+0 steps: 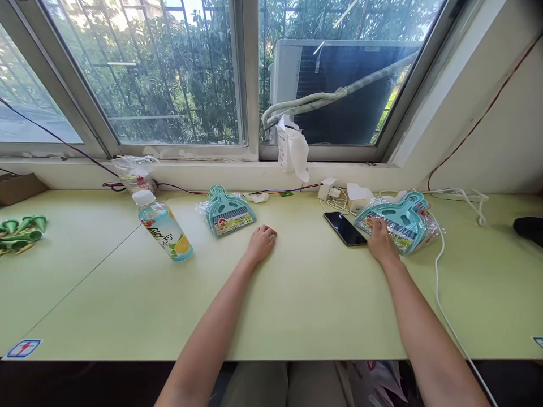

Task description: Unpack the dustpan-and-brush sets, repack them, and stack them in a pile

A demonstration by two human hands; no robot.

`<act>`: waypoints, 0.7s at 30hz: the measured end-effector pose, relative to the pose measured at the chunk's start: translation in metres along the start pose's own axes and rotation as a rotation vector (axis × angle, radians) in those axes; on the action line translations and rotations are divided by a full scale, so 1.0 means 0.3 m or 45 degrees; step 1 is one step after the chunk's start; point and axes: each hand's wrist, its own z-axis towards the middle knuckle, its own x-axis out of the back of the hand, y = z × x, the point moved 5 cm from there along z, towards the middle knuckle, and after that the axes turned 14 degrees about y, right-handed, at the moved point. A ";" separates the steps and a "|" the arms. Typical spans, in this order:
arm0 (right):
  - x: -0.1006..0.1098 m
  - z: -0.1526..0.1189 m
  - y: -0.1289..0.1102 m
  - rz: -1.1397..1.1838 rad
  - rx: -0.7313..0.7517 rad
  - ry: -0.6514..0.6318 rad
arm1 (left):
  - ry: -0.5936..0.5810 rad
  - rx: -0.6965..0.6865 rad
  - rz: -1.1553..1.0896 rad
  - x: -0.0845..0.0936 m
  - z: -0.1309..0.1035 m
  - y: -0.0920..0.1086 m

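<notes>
My left hand rests on the table, its fingers loosely curled with nothing visible in them. Just beyond it, to the left, lies a small turquoise dustpan and brush set in clear wrap with a printed label. At the right, my right hand is on the near left edge of a stack of similar packaged dustpan and brush sets. Its fingers are bent over that edge, and the thumb is hard to see. A black phone lies just left of this hand.
A drink bottle stands left of my left hand. Green cone-shaped pieces lie far left. A white cable runs past my right arm over the table edge. Chargers and a tissue pack are near the window.
</notes>
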 end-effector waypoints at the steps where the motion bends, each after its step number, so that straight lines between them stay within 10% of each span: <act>1: -0.006 0.001 0.004 0.020 0.011 0.005 | 0.002 -0.001 0.000 0.000 0.000 -0.001; 21: -0.046 0.017 0.007 -0.077 0.212 -0.018 | 0.002 0.046 0.035 0.017 -0.003 0.012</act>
